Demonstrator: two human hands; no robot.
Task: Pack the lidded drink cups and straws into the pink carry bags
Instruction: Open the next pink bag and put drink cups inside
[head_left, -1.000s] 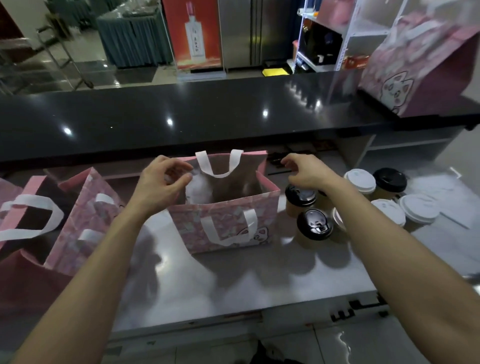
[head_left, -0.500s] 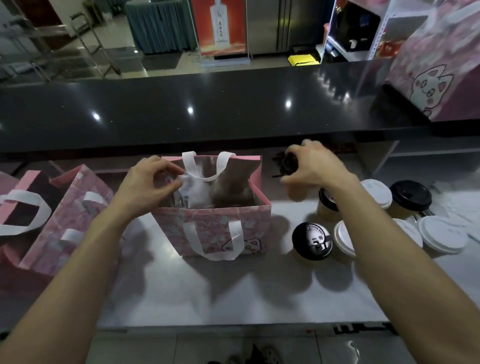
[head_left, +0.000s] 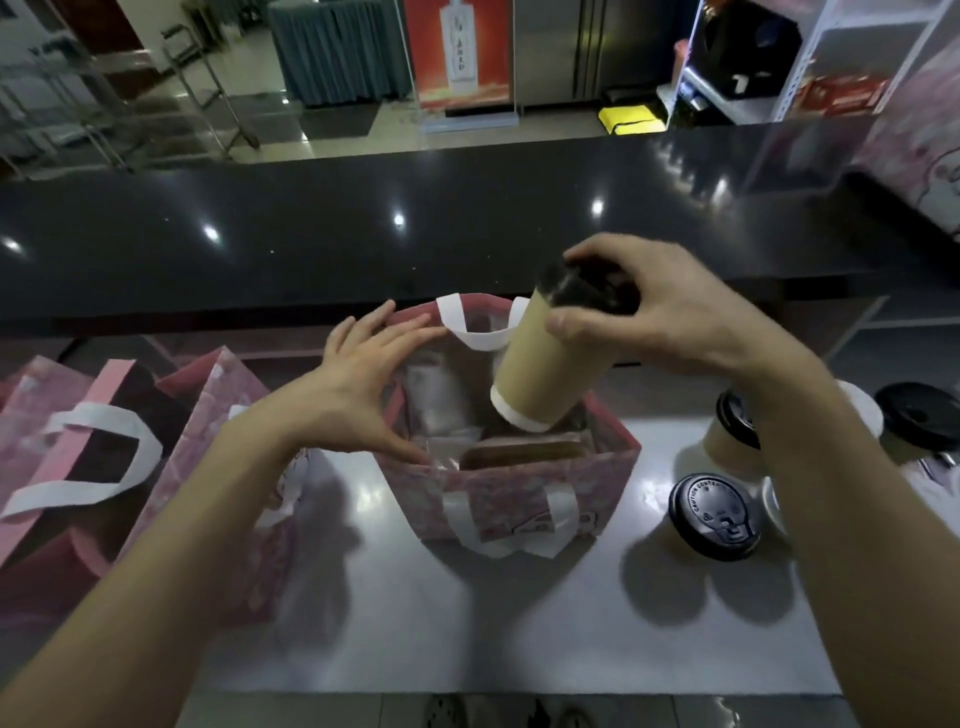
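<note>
Since the earlier frame, the right hand has lifted a tan paper cup off the counter and carried it over the mouth of the open pink carry bag; before, that hand was only closing on the cup's black lid among the other cups. Now the fingers are curled round the lid end, and the cup hangs tilted, its base lowest and just inside the bag's rim. The left hand has loosened from a pinch on the bag's left edge: its fingers are spread and fairly straight, resting against that side wall and holding the mouth wide, clamped on nothing. Beneath the cup, inside the bag, sits what looks like a brown cardboard holder with pale wrapped items beside it; whether those are straws cannot be told. Packing seems to be at an early stage, with this cup not yet seated. To the right of the right forearm, more lidded cups wait on the grey counter: one with a black lid nearest, others partly hidden behind the arm. To the left of the left arm, two more pink bags stand, apparently unfilled.
</note>
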